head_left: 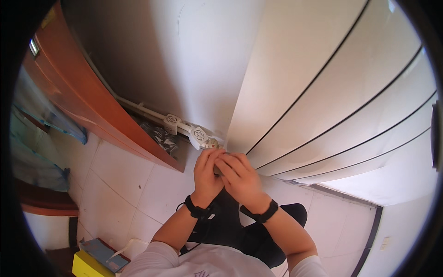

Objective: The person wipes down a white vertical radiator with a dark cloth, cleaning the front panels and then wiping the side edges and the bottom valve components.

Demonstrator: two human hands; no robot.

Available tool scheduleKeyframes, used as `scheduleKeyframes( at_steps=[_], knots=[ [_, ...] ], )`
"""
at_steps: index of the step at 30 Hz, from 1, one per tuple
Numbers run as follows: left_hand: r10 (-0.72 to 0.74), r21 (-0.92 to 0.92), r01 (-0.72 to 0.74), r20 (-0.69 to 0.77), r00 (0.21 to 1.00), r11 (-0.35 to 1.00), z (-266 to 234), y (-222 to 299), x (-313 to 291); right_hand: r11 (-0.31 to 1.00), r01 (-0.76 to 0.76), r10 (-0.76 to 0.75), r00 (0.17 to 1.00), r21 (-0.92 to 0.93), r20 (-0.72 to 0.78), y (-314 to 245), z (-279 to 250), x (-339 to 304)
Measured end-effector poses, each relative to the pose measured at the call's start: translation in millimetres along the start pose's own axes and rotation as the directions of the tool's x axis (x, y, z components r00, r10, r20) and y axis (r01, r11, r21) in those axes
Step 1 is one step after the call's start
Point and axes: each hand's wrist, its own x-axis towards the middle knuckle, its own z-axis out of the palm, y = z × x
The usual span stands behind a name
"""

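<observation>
My left hand [205, 174] and my right hand [240, 179] meet in front of me, with fingers curled together. Between them shows a sliver of a small greyish-brown thing [217, 170]; the fingers hide most of it, and its kind cannot be made out. Just beyond the fingertips is a pipe fitting [212, 144] at the end of a white pipe [152, 112] running low along the wall. Two white round covers with cut-out patterns, a nearer cover [199, 136] and a farther cover [171, 122], sit on the pipework. Both wrists wear black bands.
A tall pale panelled unit [318, 101] with dark seams rises at the right. An orange-brown wooden piece of furniture [92, 87] stands at the left, with dark plastic wrapping [161, 138] behind its lower edge. A yellow box [90, 265] lies on the tiled floor [117, 184] at lower left.
</observation>
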Motion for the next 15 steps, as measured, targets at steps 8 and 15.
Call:
scheduleKeyframes(
  at_steps=[8, 15],
  knots=[
    [-0.244, -0.350, 0.180, -0.148, 0.959, 0.919, 1, 15, 117, 0.438, -0.003, -0.450, 0.865, -0.899, -0.222, 52, -134, 58],
    [-0.169, -0.833, 0.197, 0.127, 0.977, 0.517, 29, 15, 105, 0.214, 0.102, -0.358, 0.933, -0.971, 0.019, 55, -142, 65]
  ],
)
